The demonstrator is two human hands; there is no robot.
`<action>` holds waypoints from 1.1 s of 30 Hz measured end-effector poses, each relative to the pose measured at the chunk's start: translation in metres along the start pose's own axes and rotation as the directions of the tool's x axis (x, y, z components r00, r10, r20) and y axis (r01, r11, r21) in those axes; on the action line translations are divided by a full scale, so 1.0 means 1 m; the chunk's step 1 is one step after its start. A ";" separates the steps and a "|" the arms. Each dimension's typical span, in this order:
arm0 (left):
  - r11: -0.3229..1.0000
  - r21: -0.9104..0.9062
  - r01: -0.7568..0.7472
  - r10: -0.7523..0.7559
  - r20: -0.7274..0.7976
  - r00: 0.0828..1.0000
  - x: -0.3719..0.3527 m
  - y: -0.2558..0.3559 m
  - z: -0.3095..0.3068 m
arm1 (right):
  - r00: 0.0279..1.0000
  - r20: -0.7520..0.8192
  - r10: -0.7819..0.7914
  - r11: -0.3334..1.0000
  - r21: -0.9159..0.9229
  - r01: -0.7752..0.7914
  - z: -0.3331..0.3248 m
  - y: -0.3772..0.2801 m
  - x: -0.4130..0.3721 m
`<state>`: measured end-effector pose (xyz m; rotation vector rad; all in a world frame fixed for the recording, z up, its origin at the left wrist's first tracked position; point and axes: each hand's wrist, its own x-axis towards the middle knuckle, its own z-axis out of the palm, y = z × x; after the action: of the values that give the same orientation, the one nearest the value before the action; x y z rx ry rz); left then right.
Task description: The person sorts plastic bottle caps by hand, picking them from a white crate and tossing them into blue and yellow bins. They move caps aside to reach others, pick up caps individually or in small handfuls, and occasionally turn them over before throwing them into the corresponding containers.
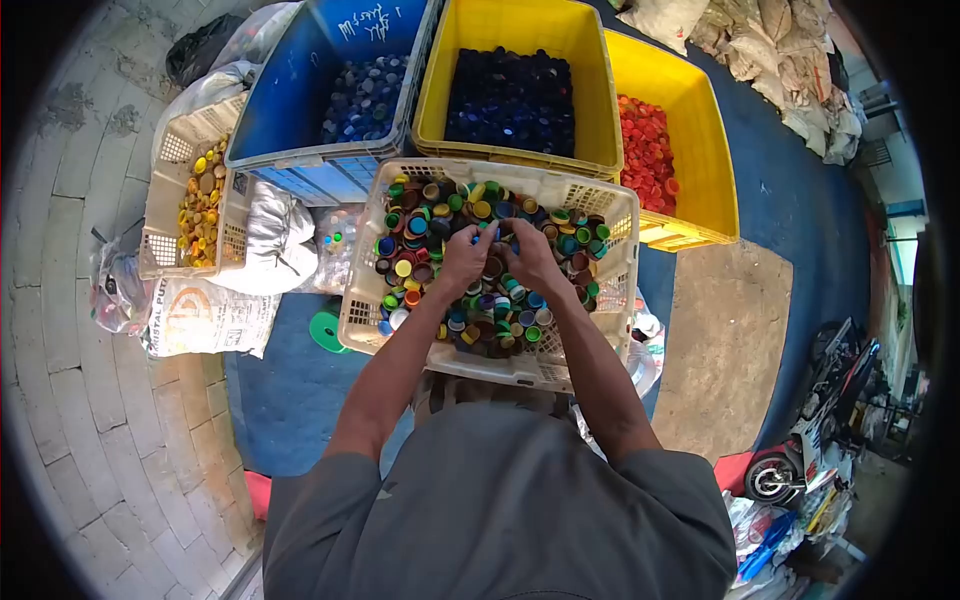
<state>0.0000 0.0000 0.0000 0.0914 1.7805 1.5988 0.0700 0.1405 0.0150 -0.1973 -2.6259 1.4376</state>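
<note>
A pale, perforated plastic crate (612, 300) in front of me holds mixed bottle caps (470, 318) in green, brown, blue, yellow, orange and white. Over the middle of the pile, my left hand (465, 262) is closed, with a bit of blue cap showing at its fingers. My right hand (532, 262) is close beside it, fingers bent and pressed together near a dark cap. The fingertips of both hands nearly meet. Whatever the right fingers pinch is too small to make out.
Behind the crate stand a blue bin (290, 100) with pale caps, a yellow bin (515, 25) with dark blue caps, and another yellow bin (695, 120) with red caps. A basket (160, 215) of yellow caps and a white sack (215, 318) lie left. A motorcycle (790, 470) is right.
</note>
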 end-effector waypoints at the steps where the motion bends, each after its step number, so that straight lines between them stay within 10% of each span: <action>1: 1.000 0.025 -0.006 0.007 -0.020 1.000 -0.002 -0.002 0.000 | 1.000 -0.008 0.002 1.000 -0.005 -0.002 0.004 0.000 -0.001; 11: 0.954 -0.264 0.141 -0.132 0.052 0.990 -0.008 0.003 0.004 | 0.987 -0.161 0.013 0.998 0.071 -0.002 0.022 -0.005 -0.008; 14: 0.908 -0.389 0.155 -0.168 -0.001 0.986 -0.009 0.004 0.002 | 0.964 -0.174 0.200 0.910 0.397 -0.117 0.030 0.000 -0.006; 17: 0.879 -0.444 0.172 -0.226 -0.071 0.972 -0.010 0.007 -0.006 | 0.894 0.013 0.448 0.425 0.876 -0.226 0.013 0.014 0.005; 21: 0.773 -0.598 0.212 -0.304 -0.055 0.951 -0.022 0.009 -0.020 | 0.814 0.153 0.560 0.126 0.955 -0.267 -0.010 0.038 0.021; 25: 0.567 -0.793 0.224 -0.257 0.089 0.962 -0.022 -0.012 -0.043 | 0.900 -0.061 0.432 0.897 0.131 -0.422 -0.011 0.037 0.040; 29: 0.492 -0.858 0.149 -0.158 0.080 0.984 -0.028 -0.017 -0.051 | 0.980 -0.092 0.178 0.929 -0.314 -0.199 0.001 0.033 0.046; 33: 0.329 -0.936 0.125 -0.074 0.106 0.992 -0.035 -0.011 -0.052 | 0.964 -0.124 0.235 0.902 -0.342 -0.264 0.009 0.021 0.048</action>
<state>0.0016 -0.0635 0.0046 -0.5377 0.5126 2.2628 0.0217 0.1530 -0.0045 -0.6397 -2.8535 0.9683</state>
